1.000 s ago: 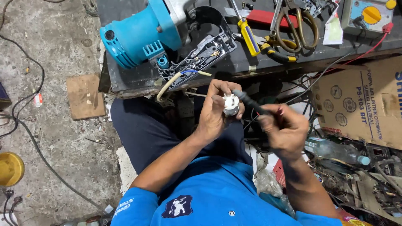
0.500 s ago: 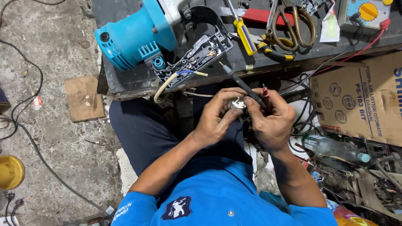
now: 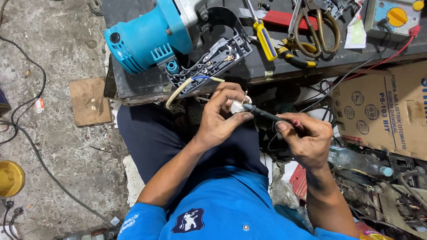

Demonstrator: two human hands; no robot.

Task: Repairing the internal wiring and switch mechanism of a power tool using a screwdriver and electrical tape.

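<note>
My left hand (image 3: 222, 115) pinches a small white electrical part (image 3: 237, 106) with metal pins, held up over my lap. My right hand (image 3: 307, 138) grips a black probe (image 3: 262, 114), and its tip touches the white part. Just above, on the dark workbench (image 3: 133, 86), lies a blue power tool (image 3: 147, 33) with its black handle shell (image 3: 209, 60) opened and loose wires hanging toward my left hand.
On the bench lie a yellow-handled screwdriver (image 3: 264, 40), large scissors (image 3: 313, 24), pliers and a meter (image 3: 396, 18) with red lead. A cardboard box (image 3: 382, 111) and clutter sit right. Cables, a wood block (image 3: 89, 101) and a yellow dish (image 3: 10, 178) lie on the concrete floor left.
My hands came together around the white part, then my right hand drew back to the right, leaving only the probe tip on the part.
</note>
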